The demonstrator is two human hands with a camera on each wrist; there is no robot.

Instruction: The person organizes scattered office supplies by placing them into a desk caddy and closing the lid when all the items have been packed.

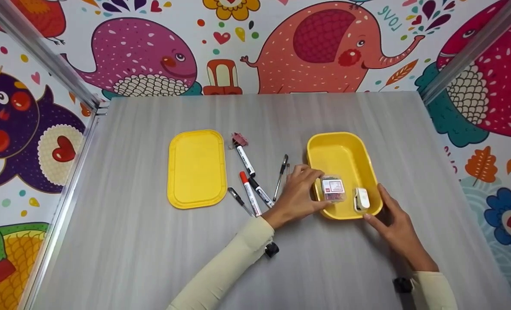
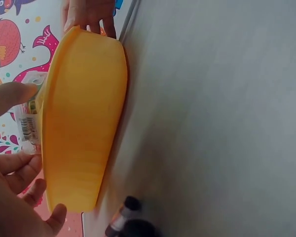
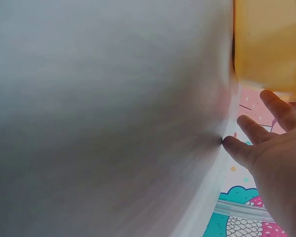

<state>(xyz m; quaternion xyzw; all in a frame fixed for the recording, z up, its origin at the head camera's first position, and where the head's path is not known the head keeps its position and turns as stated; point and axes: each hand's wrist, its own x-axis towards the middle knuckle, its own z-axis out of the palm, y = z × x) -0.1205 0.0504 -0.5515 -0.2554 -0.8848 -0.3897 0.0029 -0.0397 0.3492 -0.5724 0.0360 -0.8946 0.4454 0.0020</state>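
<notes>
My left hand (image 1: 299,193) grips a small clear plastic box (image 1: 333,188) with a white-and-red label, thumb on one end and fingers on the other. The box is over the left side of a yellow bin (image 1: 345,144); in the left wrist view it shows above the rim. A small white stapler-like device (image 1: 361,199) sits inside the bin at its near right. With fingers fairly straight, my right hand (image 1: 395,226) touches the bin's near right corner, thumb at the front rim and fingers along the right side.
A flat yellow lid (image 1: 197,169) lies on the grey table (image 1: 143,258) to the left. Between lid and bin are several markers, including a red-capped one (image 1: 250,193), black pens (image 1: 281,176) and a pink binder clip (image 1: 239,139). Patterned walls border the table.
</notes>
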